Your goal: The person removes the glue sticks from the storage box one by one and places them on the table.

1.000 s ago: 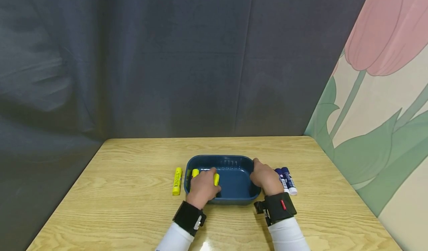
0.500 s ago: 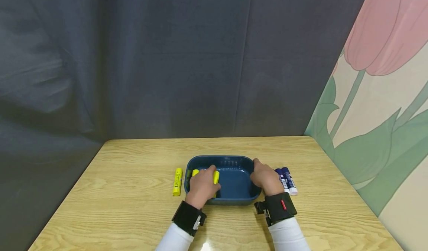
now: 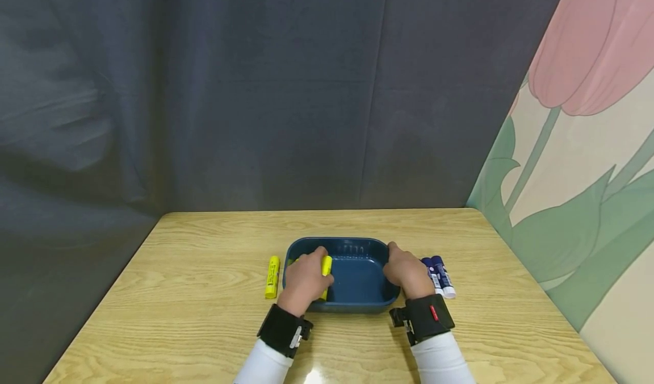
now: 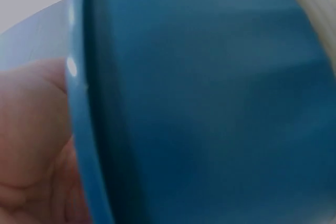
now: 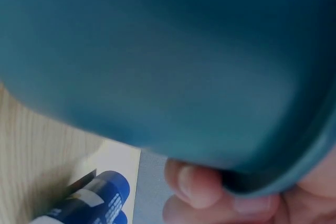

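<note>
A dark blue rectangular tub (image 3: 361,282) with rounded corners stands on the table. My left hand (image 3: 305,276) is inside its left part, holding an upright-tilted yellow glue stick (image 3: 326,266) between thumb and fingers. Another bit of yellow shows at the tub's left wall, mostly hidden by this hand. My right hand (image 3: 406,270) grips the tub's right rim; in the right wrist view its fingers (image 5: 199,184) curl under the rim (image 5: 273,182). The left wrist view shows the tub's outer wall (image 4: 210,103) and part of the left hand (image 4: 31,129) behind the rim.
One yellow glue stick (image 3: 272,277) lies on the table just left of the tub. Two navy and white glue sticks (image 3: 442,277) lie side by side right of the right hand. A dark curtain (image 3: 276,100) hangs behind the wooden table (image 3: 204,304).
My left hand has shifted slightly left inside the tub, carrying the yellow glue stick with it. The right hand keeps its place on the rim.
</note>
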Demonstrator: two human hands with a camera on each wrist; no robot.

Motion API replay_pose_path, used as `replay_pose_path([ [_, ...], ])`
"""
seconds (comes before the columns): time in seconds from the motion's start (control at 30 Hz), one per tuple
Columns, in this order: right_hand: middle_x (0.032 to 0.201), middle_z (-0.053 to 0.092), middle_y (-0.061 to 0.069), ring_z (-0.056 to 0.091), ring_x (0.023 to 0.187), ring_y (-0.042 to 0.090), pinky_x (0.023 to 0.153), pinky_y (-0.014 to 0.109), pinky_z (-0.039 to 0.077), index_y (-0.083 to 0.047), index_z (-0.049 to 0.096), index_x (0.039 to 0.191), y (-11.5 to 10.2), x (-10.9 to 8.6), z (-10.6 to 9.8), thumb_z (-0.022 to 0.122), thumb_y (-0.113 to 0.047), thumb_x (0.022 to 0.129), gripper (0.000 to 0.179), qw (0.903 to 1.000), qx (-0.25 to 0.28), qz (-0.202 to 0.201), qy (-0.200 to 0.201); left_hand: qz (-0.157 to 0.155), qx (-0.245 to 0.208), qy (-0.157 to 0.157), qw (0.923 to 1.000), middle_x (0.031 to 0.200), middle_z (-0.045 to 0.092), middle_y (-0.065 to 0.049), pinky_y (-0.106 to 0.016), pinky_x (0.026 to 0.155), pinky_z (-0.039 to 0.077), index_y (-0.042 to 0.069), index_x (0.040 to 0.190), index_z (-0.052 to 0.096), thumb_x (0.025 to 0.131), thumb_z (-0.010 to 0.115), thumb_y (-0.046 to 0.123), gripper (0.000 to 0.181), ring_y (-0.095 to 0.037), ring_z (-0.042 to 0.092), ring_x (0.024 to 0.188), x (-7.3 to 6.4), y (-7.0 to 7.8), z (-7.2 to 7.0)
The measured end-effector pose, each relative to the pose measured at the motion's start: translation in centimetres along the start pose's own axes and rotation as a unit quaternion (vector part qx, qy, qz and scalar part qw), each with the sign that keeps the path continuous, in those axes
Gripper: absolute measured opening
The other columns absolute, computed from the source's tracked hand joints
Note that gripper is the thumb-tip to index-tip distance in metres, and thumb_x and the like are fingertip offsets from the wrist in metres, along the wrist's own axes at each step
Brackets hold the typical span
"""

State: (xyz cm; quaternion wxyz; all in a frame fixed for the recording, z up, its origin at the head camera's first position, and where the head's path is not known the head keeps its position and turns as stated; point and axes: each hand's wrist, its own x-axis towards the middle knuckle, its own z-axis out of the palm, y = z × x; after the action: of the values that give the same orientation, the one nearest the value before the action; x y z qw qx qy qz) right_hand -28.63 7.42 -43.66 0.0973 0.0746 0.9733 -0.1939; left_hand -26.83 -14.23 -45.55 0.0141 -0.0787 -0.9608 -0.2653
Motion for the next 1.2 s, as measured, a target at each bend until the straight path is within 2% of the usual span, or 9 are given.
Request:
replay_pose_path([
  [0.33,0.131,0.056,0.032,0.062,0.106,0.038,0.085,0.057,0.050,-0.001,0.035,0.151,0.2,0.1,0.0,0.053,-0.008,0.094,0.060,1.0000,-0.001,-0.009,0.002,-0.003,-0.021,-0.004,0.9998,0.089,0.064,-0.009,-0.036,0.059,0.047,0.010,0.131,0.057,0.084,0.079,0.019,0.052,-0.020,0.055,0.066,-0.1,-0.2,-0.7],
  [0.63,0.131,0.056,0.032,0.062,0.104,0.038,0.084,0.057,0.050,-0.001,0.035,0.151,0.1,0.2,0.0,0.053,-0.008,0.094,0.060,1.0000,0.001,-0.007,0.002,0.002,-0.021,0.012,0.9997,0.091,0.064,-0.009,-0.034,0.060,0.047,0.009,0.131,0.057,0.084,0.079,0.019,0.052,-0.019,0.055,0.065,-0.3,-0.6,-1.6],
  [0.8,0.130,0.057,0.032,0.062,0.101,0.036,0.082,0.055,0.050,-0.002,0.035,0.151,0.1,0.1,0.0,0.053,-0.008,0.094,0.060,1.0000,0.002,-0.005,0.000,-0.009,-0.019,0.014,0.9997,0.096,0.066,-0.011,-0.034,0.059,0.047,0.012,0.131,0.056,0.085,0.079,0.020,0.053,-0.019,0.056,0.066,-0.3,-0.9,-2.1],
  [1.03,0.133,0.055,0.032,0.061,0.105,0.038,0.085,0.057,0.049,-0.002,0.034,0.152,0.1,0.1,0.1,0.052,-0.008,0.095,0.060,1.0000,0.003,0.000,0.000,-0.025,-0.009,0.021,0.9994,0.096,0.067,-0.010,-0.035,0.058,0.047,0.014,0.133,0.056,0.086,0.077,0.022,0.052,-0.020,0.059,0.068,-0.4,-1.5,-3.2],
  [1.2,0.132,0.055,0.032,0.061,0.106,0.038,0.085,0.058,0.049,-0.002,0.035,0.151,0.1,0.0,0.0,0.053,-0.008,0.094,0.060,1.0000,0.002,-0.005,0.003,-0.036,-0.020,0.020,0.9989,0.098,0.068,-0.011,-0.033,0.056,0.048,0.013,0.135,0.054,0.088,0.075,0.020,0.053,-0.019,0.061,0.068,-0.3,-2.1,-3.9],
])
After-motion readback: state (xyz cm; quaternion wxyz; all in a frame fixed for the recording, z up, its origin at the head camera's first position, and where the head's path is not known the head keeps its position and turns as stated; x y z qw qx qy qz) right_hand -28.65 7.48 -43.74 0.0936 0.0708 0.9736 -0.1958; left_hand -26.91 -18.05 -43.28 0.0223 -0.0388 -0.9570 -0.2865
